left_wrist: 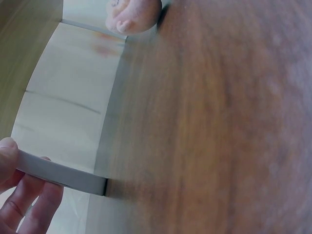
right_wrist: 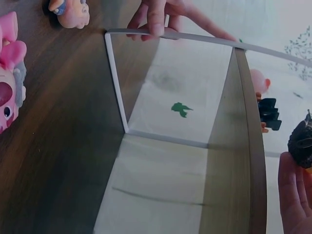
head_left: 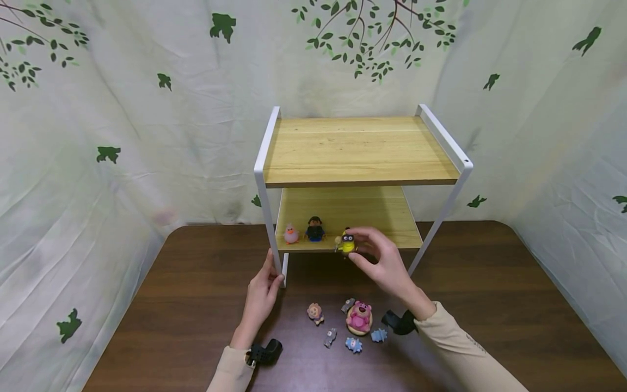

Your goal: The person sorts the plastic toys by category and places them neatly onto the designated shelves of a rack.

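My right hand pinches a small yellow-and-black figurine between thumb and fingers at the front edge of the lower shelf board. The right wrist view shows the figurine's dark side at the right edge. My left hand holds the white front-left leg of the rack, low down; in the left wrist view, thumb and fingers lie on both sides of that leg. On the lower board's left part stand a pink bird figurine and a dark-clothed figurine.
On the brown table before the rack lie a pink bear figurine, a small peach-coloured figurine, two blue pieces, one of them nearer, and grey pieces. The rack's upper wooden board overhangs the lower one.
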